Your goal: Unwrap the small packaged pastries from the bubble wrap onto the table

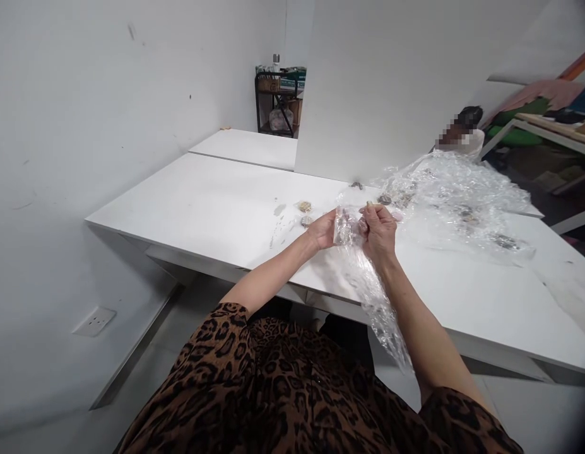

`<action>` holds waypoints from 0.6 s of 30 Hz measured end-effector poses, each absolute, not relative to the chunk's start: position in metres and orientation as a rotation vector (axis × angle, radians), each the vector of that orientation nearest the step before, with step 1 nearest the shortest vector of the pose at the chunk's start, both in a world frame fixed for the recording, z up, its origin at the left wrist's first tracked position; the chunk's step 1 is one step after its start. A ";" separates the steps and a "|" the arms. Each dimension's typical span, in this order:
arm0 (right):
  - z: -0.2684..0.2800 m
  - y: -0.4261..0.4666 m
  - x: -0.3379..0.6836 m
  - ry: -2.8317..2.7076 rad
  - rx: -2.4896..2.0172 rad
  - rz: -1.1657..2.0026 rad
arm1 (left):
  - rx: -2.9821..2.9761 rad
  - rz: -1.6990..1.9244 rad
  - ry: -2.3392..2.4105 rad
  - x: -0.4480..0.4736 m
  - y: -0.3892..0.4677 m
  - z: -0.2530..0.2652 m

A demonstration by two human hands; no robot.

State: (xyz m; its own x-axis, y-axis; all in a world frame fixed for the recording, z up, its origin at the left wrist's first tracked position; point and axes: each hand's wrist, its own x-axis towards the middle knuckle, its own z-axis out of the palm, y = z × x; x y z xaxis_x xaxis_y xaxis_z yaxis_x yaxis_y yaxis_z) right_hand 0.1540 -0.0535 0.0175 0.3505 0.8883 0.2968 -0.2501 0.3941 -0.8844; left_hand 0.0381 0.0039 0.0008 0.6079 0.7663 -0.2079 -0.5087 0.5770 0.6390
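Observation:
Clear crinkled plastic film (349, 233) is stretched between my two hands over the white table, and a long end of it hangs down past the front edge. My left hand (324, 231) grips the film from the left, its fingertips partly hidden behind it. On the other side my right hand (380, 232) is closed in a pinch at the film. A small tan tip shows above its fingers, too small to name. Something pinkish shows through the film. Left of my hands lie a small yellowish wrapped piece (305, 206) and a greyish one (307, 221).
A large heap of clear plastic (455, 189) with small dark items among it covers the right of the white table (192, 202). A white panel (391, 82) rises behind. Another person's dark-haired head, blurred, shows beyond the heap. A black shelf cart (276, 94) stands far back.

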 end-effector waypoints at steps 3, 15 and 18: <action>0.013 -0.049 0.163 -0.881 -0.914 0.747 | 0.492 0.929 0.626 0.039 0.002 0.006; -0.019 -0.039 0.218 -0.893 -1.180 0.827 | 0.768 1.353 0.908 0.034 0.007 0.005; -0.001 -0.045 0.215 -1.051 -1.246 1.021 | 0.933 1.346 0.936 0.032 0.013 0.001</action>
State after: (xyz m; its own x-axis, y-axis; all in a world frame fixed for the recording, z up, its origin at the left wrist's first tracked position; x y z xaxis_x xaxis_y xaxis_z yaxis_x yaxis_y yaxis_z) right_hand 0.2146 -0.0452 -0.0007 0.2192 0.9744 0.0497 -0.0221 0.0559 -0.9982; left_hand 0.0318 0.0129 0.0013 0.0099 0.9999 -0.0088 -0.3567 0.0118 0.9341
